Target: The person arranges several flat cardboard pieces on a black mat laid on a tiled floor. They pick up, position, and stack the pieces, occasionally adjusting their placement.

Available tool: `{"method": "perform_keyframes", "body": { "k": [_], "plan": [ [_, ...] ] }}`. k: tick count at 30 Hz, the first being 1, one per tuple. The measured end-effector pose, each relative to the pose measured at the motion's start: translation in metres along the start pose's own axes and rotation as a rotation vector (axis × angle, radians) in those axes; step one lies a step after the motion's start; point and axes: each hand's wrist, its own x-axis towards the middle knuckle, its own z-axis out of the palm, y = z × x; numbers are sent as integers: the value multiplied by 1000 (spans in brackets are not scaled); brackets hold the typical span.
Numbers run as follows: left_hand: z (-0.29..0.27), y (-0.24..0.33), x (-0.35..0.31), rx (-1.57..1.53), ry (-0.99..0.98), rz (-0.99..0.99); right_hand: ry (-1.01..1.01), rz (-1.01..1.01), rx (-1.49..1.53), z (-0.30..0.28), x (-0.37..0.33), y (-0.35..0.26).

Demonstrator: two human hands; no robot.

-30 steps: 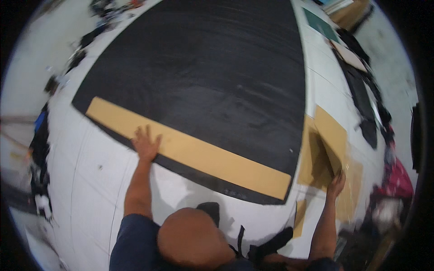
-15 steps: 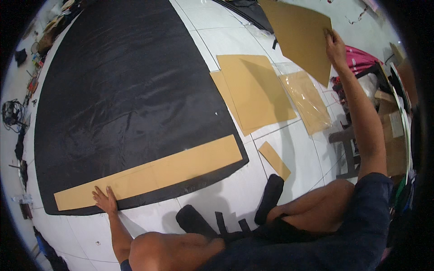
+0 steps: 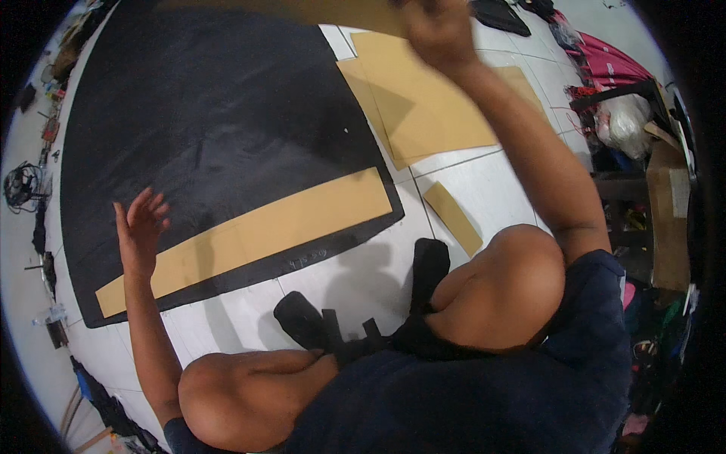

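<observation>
My right hand (image 3: 440,36), blurred by motion, is raised at the top of the view and grips a large brown card sheet (image 3: 318,10). Most of that sheet lies beyond the upper edge; the visible part hangs over the far end of the black fabric (image 3: 219,121). My left hand (image 3: 142,225) is lifted off, its fingers spread and nothing in them. Below it a long tan card strip (image 3: 280,219) lies along the near edge of the fabric, slightly slanted.
Larger tan card sheets (image 3: 435,106) overlap on the white tiled floor right of the fabric, partly behind my right arm. A small card piece (image 3: 454,219) lies nearer my knee. Clutter, a cardboard box (image 3: 669,216) and a plastic bag (image 3: 624,125) line the right side; a fan (image 3: 23,188) stands left.
My right hand has swung the card sheet leftward over the fabric's far end. My left hand has risen from the long strip and opened. The whole view has shifted somewhat.
</observation>
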Motion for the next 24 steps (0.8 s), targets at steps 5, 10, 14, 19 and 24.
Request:
{"method": "perform_keyframes", "body": {
  "k": [5, 10, 14, 19, 24],
  "plan": [
    [73, 6, 26, -625, -137, -37, -501, -385, -17, 62, -51, -18],
    [76, -83, 10, -900, -99, -187, -716, -282, 12, 60, -145, -5],
    [86, -161, -5, -504, -155, -517, -963, 112, 8, 20, -215, 29],
    [111, -153, -19, -309, -186, -431, -1012, 551, -596, -64, -288, 106],
    [95, -160, -13, -227, -114, -352, -1147, 395, -869, -86, -285, 107]
  ]
}}
